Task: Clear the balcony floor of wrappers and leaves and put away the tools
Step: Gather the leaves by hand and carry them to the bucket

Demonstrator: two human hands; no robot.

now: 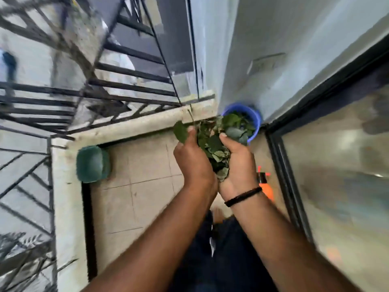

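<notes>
Cupped together, left hand (192,159) and right hand (236,163) curled round a heap of green and dry brown leaves (212,148) above the tiled floor (136,186), near the round blue plastic bucket (255,121) against the wall, green plastic planter (92,164) beside the ledge.

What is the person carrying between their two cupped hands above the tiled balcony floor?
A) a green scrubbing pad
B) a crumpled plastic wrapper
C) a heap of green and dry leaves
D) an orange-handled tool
C: the left hand and right hand are cupped together around a heap of green and dry leaves, held just short of the round blue plastic bucket that already has leaves in it.
</notes>
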